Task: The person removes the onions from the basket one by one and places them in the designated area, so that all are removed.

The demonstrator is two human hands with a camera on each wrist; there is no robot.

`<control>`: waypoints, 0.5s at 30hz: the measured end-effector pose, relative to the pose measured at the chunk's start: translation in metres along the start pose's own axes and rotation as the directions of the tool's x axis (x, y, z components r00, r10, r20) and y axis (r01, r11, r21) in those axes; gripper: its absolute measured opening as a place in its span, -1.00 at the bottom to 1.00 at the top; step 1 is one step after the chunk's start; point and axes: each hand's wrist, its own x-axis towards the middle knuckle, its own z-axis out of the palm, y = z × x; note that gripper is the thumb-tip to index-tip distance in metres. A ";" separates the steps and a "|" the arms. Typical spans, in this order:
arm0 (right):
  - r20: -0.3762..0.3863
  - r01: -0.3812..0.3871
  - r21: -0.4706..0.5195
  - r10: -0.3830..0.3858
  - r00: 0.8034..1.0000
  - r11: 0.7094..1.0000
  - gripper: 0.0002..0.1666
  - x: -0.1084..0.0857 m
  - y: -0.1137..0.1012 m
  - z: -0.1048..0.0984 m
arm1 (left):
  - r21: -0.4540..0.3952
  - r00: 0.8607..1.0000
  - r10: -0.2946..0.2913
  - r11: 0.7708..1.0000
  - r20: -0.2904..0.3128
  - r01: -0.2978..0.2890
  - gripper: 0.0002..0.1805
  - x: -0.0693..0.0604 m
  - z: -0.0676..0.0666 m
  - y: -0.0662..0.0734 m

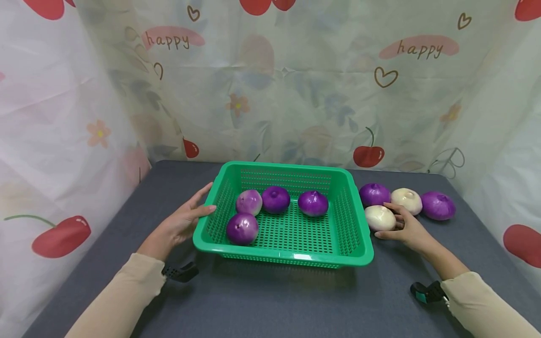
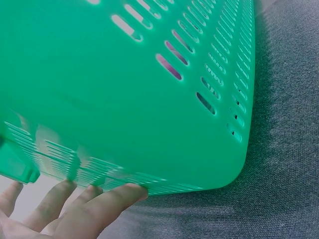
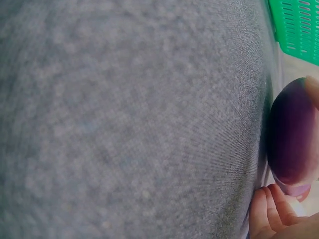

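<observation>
A green basket (image 1: 283, 261) holds several purple onions (image 1: 313, 203). At its left side my left hand (image 1: 179, 225) grips the rim, thumb over the edge; in the left wrist view the fingers (image 2: 107, 204) lie against the perforated outer wall (image 2: 124, 109). Just right of the basket, my right hand (image 1: 407, 227) holds a white onion (image 1: 378, 218) on the table, thumb at its near side and fingers at its far side. The right wrist view shows a dark purple-looking rounded object (image 3: 291, 134) between thumb and fingers; whether it is the same onion I cannot tell.
Behind and beside the right hand lie a purple onion (image 1: 374, 194), another white onion (image 1: 406, 201) and a second purple one (image 1: 438, 205), close together. The grey table (image 1: 270, 300) ends at a patterned curtain (image 1: 287, 94) behind and at both sides.
</observation>
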 end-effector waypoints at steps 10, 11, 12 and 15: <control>0.006 -0.013 0.008 0.013 1.000 1.000 0.11 0.001 0.001 -0.001 | -0.002 1.000 0.006 1.000 0.001 -0.006 -0.13 0.000 -0.001 -0.001; 0.006 -0.013 0.009 0.013 1.000 1.000 0.11 0.001 0.001 -0.001 | -0.002 1.000 0.006 1.000 0.001 -0.006 -0.13 0.000 -0.001 -0.001; 0.007 -0.013 0.013 0.013 1.000 1.000 0.12 0.001 0.001 -0.001 | 0.000 1.000 0.006 1.000 0.002 -0.006 -0.13 0.000 -0.001 -0.001; 0.007 -0.009 0.021 0.009 1.000 1.000 0.12 0.001 0.002 -0.001 | -0.003 1.000 0.003 1.000 -0.001 -0.003 -0.14 0.001 0.000 -0.001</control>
